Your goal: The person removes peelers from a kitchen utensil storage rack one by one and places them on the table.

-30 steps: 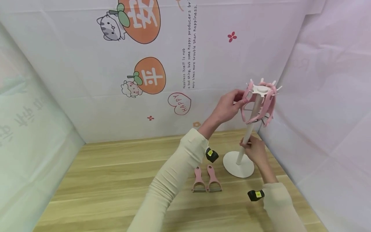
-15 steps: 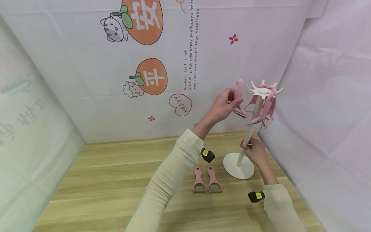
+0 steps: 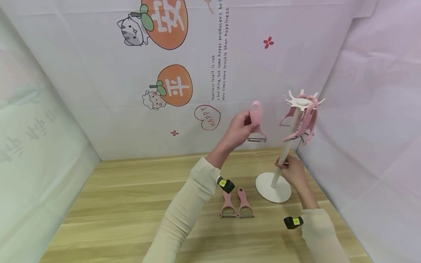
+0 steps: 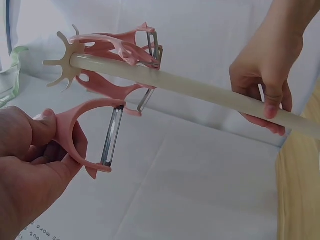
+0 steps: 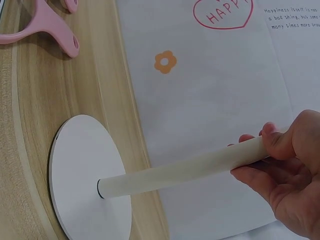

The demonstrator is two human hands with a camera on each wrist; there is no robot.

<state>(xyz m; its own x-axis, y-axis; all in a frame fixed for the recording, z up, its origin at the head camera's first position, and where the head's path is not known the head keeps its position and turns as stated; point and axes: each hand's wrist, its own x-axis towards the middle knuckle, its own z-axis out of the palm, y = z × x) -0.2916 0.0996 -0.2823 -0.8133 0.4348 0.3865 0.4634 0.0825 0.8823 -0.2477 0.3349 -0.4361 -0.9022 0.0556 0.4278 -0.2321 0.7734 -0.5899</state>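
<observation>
A pink peeler [image 3: 256,114] is pinched by its handle in my left hand [image 3: 237,130], held in the air left of a white hook stand [image 3: 286,146]. In the left wrist view its metal blade [image 4: 112,136] faces the stand's pole, apart from it. My right hand [image 3: 293,171] grips the pole at its lower half, fingers and thumb around it in the right wrist view. Several pink peelers [image 3: 307,118] hang from hooks on the stand's top, mostly at the right and back. The front left hooks [image 4: 56,62] carry nothing.
Two more pink peelers [image 3: 245,204] lie side by side on the wooden table [image 3: 138,204], left of the stand's round base [image 3: 273,193]. Printed white cloth [image 3: 243,65] walls the table at the back and both sides.
My left hand has drawn a peeler off the stand's left hooks and carried it left and slightly down. My right hand keeps its grip on the pole.
</observation>
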